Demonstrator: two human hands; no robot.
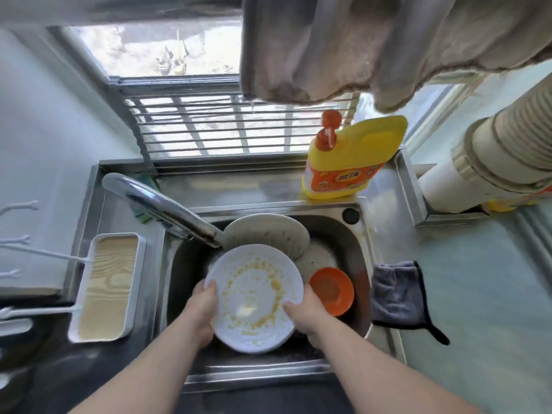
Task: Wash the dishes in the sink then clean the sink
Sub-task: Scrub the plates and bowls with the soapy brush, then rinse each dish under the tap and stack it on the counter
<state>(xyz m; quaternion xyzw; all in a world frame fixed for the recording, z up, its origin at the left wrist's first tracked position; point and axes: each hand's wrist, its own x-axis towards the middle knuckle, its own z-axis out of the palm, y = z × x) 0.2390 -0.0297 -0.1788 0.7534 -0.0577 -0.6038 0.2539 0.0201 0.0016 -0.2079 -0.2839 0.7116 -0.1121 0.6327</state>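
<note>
A barred window fills the wall behind a steel counter, with pale cloths hanging overhead and a ribbed duct at right. The sink is sunk in the counter, its front rim nearest the person and its faucet reaching in from the back left. A white tray with a wood-grain inset lies on the counter left of the sink; a grey cloth drapes over the right edge. A yellow detergent bottle stands on the back ledge. Over the basin, a white plate smeared with yellow sauce is held slightly tilted toward the person. The left hand grips its left rim, thumb on the face; the right hand grips the right rim, thumb on the face too, and the other fingers curl out of sight beneath. A second soiled plate leans behind it under the spout, with another partly hidden to its right. An orange bowl sits at the sink's right side, just beside the right hand.
</note>
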